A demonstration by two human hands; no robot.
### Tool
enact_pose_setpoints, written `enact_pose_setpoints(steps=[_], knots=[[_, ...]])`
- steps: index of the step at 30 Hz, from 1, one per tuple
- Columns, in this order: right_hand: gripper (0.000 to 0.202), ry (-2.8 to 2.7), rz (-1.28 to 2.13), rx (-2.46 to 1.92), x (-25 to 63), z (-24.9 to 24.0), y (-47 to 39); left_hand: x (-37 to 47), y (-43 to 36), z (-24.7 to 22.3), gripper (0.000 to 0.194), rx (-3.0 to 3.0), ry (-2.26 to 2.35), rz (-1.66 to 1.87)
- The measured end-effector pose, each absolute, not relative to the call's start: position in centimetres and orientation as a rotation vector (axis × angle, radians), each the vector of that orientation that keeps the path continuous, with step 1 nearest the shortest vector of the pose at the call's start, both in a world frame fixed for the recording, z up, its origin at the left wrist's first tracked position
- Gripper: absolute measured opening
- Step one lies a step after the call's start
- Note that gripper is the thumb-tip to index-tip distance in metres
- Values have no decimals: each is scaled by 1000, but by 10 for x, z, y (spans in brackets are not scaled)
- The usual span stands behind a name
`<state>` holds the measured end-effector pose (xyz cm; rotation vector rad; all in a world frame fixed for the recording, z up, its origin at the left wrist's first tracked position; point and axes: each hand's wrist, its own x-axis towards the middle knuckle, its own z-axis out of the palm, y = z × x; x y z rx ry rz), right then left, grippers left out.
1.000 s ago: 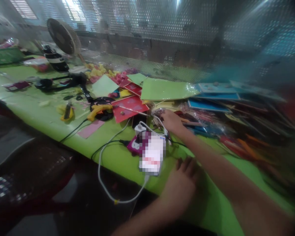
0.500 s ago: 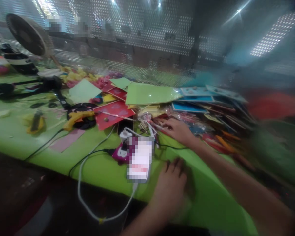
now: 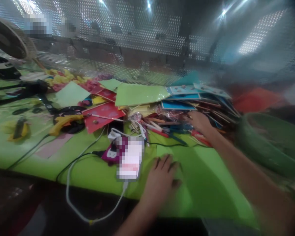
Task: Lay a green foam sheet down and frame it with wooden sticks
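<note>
Green table (image 3: 93,170), cluttered. Right hand (image 3: 199,122) stretched forward into pile of sticks and pens (image 3: 162,126), grip not clear in blur. Left hand (image 3: 162,178) flat, open, empty, on green sheet (image 3: 201,170), nearer to body.

A craft workshop: a long green bench (image 3: 93,170) heaped with coloured card sheets (image 3: 140,93), a yellow glue gun (image 3: 64,122), pencils and sticks (image 3: 162,126), cables, backed by perforated metal screen (image 3: 137,36).

Glue gun (image 3: 64,121) lies left of, seemingly beside, card pile (image 3: 142,95).
</note>
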<state>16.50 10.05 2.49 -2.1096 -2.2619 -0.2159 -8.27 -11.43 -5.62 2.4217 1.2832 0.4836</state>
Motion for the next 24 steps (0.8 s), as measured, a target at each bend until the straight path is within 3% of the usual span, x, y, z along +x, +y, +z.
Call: enact_pose_setpoints(steps=[24], knots=[[36, -2280, -394, -1908, 180, 24, 66, -84, -98, -35, 54, 2431, 1382, 467]])
